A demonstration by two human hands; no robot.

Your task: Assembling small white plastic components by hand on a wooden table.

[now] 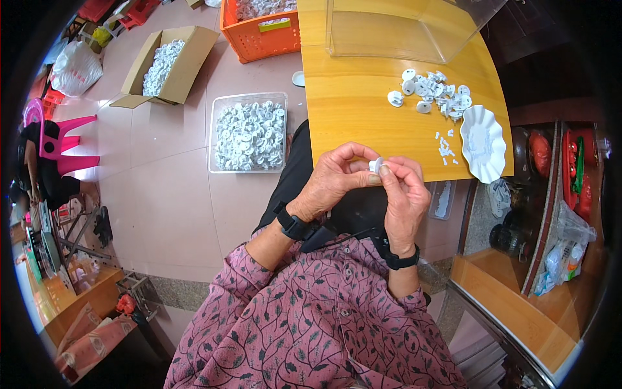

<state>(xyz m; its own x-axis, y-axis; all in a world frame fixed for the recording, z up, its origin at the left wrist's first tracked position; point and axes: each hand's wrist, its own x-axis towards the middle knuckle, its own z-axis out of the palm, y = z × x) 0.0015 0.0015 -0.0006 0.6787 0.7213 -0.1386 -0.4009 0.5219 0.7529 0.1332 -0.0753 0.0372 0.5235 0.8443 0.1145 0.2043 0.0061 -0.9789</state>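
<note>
Far on your left, another person in dark clothes [55,188] is beside a pink plastic stool [70,141]. A puffy white bag [76,68] is on the floor. Next comes an open brown cardboard box [193,61], full of little white parts. A clear tub [249,96] has lots more white parts in it. Just past it is an orange crate [259,47] with holes in its side and a yellow patch.

Your left hand [334,178] pinches a small white part [375,165] between thumb and finger. Your right hand [405,194] pinches it too, from the other side. So both grips are closed on the same part, and it sits between your fingertips by the near edge of the yellow table [350,97].

On the table is a big clear box [389,48]. Nearer you, to the right, is a pile of round white parts [447,97]. Some have dark marks, too small to tell if they are letters. Below lie tiny white bits [445,152], just beside a wavy white dish [497,146] with more bits in it.

Far right, a plastic bag [562,259] has blue marks, too blurry to read.
</note>
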